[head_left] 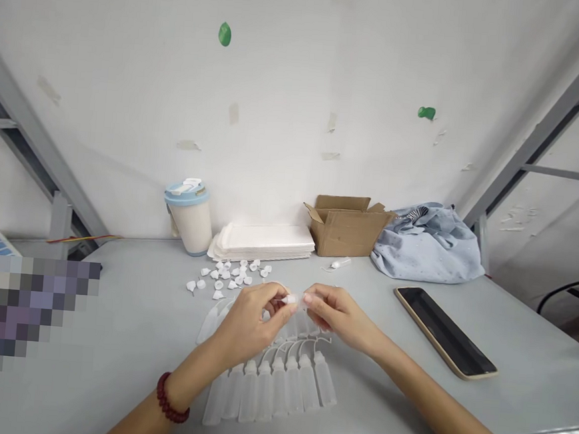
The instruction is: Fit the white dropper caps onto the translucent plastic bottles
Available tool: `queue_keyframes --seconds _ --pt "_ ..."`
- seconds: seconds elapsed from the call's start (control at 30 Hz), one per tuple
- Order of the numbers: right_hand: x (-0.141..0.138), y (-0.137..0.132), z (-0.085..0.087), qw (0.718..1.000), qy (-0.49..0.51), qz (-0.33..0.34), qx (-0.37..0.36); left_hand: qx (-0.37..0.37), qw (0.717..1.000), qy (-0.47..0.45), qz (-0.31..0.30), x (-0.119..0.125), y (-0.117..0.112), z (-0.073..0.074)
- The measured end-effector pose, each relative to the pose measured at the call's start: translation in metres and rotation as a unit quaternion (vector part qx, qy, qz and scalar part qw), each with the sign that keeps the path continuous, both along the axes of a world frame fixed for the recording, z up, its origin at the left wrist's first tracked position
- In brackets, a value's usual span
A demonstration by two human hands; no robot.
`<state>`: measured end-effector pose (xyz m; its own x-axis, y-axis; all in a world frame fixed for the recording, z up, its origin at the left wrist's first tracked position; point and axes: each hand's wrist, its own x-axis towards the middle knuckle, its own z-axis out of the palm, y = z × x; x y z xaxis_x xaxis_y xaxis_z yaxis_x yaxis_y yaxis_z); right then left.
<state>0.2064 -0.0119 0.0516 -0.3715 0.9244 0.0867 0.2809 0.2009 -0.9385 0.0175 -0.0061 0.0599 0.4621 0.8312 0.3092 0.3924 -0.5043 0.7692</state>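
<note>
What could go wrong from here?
The small white piece pinched in the left hand could slip and drop among the bottles.
The right hand or forearm might brush those closely set bottles and disturb their row.
The loose white caps lie scattered on the table, so a nudge might roll one away.

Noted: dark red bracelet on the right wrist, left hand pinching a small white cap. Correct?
One slip: the head view shows the dark red bracelet on the left wrist, not the right. The left hand does pinch a small white cap.
</note>
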Motion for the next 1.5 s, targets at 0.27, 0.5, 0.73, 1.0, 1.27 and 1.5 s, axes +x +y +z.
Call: queue_keyframes --seconds 0.27,0.5,0.73,1.0,1.27,1.5 --pt "-0.001 -0.003 -0.005 0.963 -0.111 -0.050 0.241 -0.185 0.980 -0.073 -0.008 0.001 0.002 0.000" --pt "-0.004 -0.002 -0.008 0.994 0.096 0.030 -0.051 -0.208 0.976 -0.072 -0.002 0.005 -0.002 -0.003" --pt "0.005 0.005 -0.010 0.945 0.200 0.093 -0.240 0.051 0.994 0.094 -0.008 0.001 -0.006 -0.005" --pt "0.010 0.011 -0.008 0.967 0.158 0.079 -0.185 0.050 0.991 0.117 -0.036 -0.002 0.000 -0.004" --pt "0.007 0.006 -0.006 0.989 0.101 0.078 -0.077 -0.101 0.994 0.036 -0.004 0.006 -0.007 -0.004" --pt "0.007 0.010 -0.011 0.974 0.152 0.066 -0.157 0.104 0.988 0.113 -0.013 0.006 -0.006 -0.015"
